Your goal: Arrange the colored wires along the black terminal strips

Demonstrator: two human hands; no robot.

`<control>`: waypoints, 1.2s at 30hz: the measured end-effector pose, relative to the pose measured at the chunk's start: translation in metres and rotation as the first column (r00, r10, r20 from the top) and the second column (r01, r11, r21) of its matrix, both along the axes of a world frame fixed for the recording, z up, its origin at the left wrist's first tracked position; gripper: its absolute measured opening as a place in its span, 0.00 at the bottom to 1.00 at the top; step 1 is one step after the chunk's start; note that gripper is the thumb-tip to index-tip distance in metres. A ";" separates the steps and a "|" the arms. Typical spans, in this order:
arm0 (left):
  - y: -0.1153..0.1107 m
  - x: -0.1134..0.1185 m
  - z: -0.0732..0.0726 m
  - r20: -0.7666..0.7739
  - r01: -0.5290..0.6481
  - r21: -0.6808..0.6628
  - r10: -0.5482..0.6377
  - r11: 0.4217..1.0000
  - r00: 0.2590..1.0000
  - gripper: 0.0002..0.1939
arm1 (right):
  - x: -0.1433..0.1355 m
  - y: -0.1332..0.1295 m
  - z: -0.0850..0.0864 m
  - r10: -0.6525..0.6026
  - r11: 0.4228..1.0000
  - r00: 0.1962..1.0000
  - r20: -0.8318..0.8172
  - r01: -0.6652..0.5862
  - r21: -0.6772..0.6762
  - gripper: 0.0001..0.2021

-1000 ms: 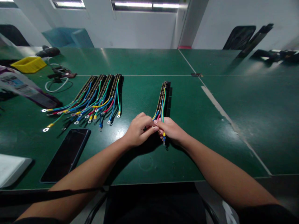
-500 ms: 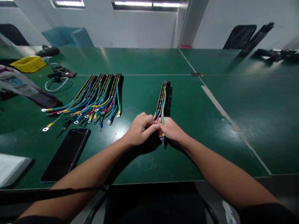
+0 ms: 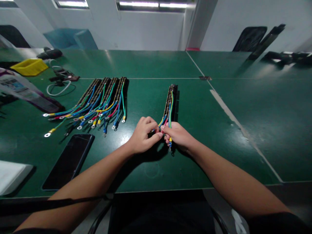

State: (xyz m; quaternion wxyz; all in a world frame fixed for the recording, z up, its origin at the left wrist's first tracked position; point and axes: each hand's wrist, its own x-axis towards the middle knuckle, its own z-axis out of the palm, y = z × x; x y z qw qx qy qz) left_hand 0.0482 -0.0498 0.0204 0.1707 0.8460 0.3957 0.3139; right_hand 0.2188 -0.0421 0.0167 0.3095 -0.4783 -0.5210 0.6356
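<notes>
A long black terminal strip (image 3: 168, 99) with brass-coloured metal along it lies on the green table, pointing away from me. Blue, red, yellow and green-yellow wires (image 3: 170, 112) run from it towards me. My right hand (image 3: 179, 136) is closed around these wires below the strip, and ring-lug ends (image 3: 170, 144) hang out beneath its fingers. Just to the left, my left hand (image 3: 146, 136) is curled with thumb and fingers together on a yellow or blue wire that bends its way. Its fingertips partly hide the wire's end.
Several similar wired strips (image 3: 107, 92) lie side by side at the left, their lugs fanned towards me. A phone (image 3: 68, 162), a white box (image 3: 13, 177), a plastic package (image 3: 26, 91), a yellow bin (image 3: 29, 67) and a white cable (image 3: 58, 92) are also on the left.
My left hand has shifted slightly left, away from my right hand, and the yellow and blue wires spread a little that way. My right hand and the strip stay nearly in place.
</notes>
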 end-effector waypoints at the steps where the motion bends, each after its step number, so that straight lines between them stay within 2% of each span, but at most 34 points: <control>1: 0.000 -0.001 0.000 -0.017 -0.004 -0.008 0.004 1.000 1.000 0.12 | 0.000 0.000 0.000 0.002 1.000 1.000 -0.001 -0.002 0.006 0.09; 9: 0.000 -0.005 -0.002 -0.060 0.071 -0.136 -0.079 0.988 0.995 0.11 | 0.003 0.002 -0.003 0.005 1.000 0.998 -0.069 -0.005 0.005 0.11; 15: -0.001 -0.005 -0.003 -0.054 0.061 -0.091 -0.066 0.994 0.996 0.11 | 0.005 0.003 -0.004 -0.007 1.000 0.992 -0.127 0.006 -0.006 0.11; 26: -0.001 -0.004 -0.003 -0.072 0.095 -0.056 -0.099 0.994 0.993 0.11 | 0.006 0.005 -0.004 0.005 0.998 1.000 0.022 -0.007 0.066 0.13; 31: 0.000 -0.004 -0.006 -0.122 0.071 -0.087 -0.081 0.994 0.989 0.12 | 0.007 0.005 -0.004 0.022 1.000 0.998 -0.060 -0.021 0.020 0.13; 36: 0.000 -0.003 -0.007 -0.110 0.032 -0.080 -0.041 0.996 0.993 0.11 | 0.008 0.005 -0.003 0.015 0.999 0.991 -0.132 -0.019 -0.036 0.13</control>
